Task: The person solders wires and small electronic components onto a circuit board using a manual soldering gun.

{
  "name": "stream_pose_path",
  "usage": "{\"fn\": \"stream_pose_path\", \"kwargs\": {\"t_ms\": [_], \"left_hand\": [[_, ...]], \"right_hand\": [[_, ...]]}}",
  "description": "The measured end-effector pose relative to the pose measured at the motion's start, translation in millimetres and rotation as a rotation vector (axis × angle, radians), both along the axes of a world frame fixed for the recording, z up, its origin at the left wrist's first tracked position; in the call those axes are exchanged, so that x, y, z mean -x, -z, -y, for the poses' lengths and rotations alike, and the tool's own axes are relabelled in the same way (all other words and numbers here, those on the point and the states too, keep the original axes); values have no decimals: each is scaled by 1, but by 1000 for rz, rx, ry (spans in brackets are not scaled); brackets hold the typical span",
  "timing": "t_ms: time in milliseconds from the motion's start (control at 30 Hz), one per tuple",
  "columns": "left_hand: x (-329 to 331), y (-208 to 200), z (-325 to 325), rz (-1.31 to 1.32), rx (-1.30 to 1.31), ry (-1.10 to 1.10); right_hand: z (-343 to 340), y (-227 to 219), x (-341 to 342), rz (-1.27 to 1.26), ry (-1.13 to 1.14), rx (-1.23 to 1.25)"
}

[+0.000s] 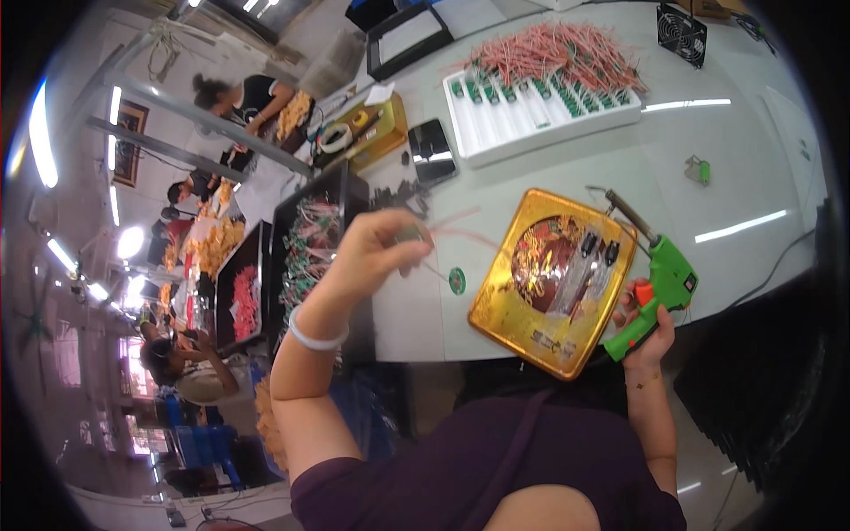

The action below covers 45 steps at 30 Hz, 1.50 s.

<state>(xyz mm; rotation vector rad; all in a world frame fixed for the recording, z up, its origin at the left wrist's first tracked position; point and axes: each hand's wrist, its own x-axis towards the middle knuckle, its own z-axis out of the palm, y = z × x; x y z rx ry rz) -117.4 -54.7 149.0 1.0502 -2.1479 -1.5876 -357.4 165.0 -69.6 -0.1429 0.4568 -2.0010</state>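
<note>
My left hand (pixel 381 248) is closed in a pinch on a small wired circuit board, partly hidden by my fingers. Pinkish wires (pixel 460 232), blurred, trail from it to the right. A small round green board (pixel 457 280) hangs at the end of a thin wire below my fingertips. My right hand (pixel 645 334) grips a green glue gun (pixel 671 276) with an orange trigger, its dark nozzle pointing up and left. Between my hands, a gold tin lid (pixel 546 339) bears clear plastic pieces with black ends (pixel 584 265). The gun's front lies over the lid's upper right corner.
A white slotted tray (pixel 482 133) holds green boards and a heap of pink wires (pixel 562 55). Left of it lie a black phone (pixel 432 150) and a gold box (pixel 381 137). Black bins (pixel 350 190) of wired boards stand left. Other people (pixel 257 99) work beyond. A cable (pixel 779 270) crosses the right side.
</note>
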Motion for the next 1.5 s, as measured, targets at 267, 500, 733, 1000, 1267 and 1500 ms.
{"fn": "stream_pose_path", "kwargs": {"t_ms": [267, 500, 733, 1000, 1267, 1500], "left_hand": [[-13, 64, -87, -394, 272, 163], [25, 102, -121, -211, -331, 67], [57, 110, -145, -147, -333, 204], [65, 109, -139, -123, -239, 334], [80, 79, -102, -1, -389, 479], [105, 67, -68, 218, 161, 897]], "right_hand": [[-19, -22, -9, -147, -15, 102], [-27, -55, -36, -336, 19, -57], [-26, -70, -44, -700, 1, -197], [-31, -76, -42, -745, -51, -257], [-28, -73, -41, -1066, 41, -245], [-21, -69, -34, -782, 114, -281]]}}
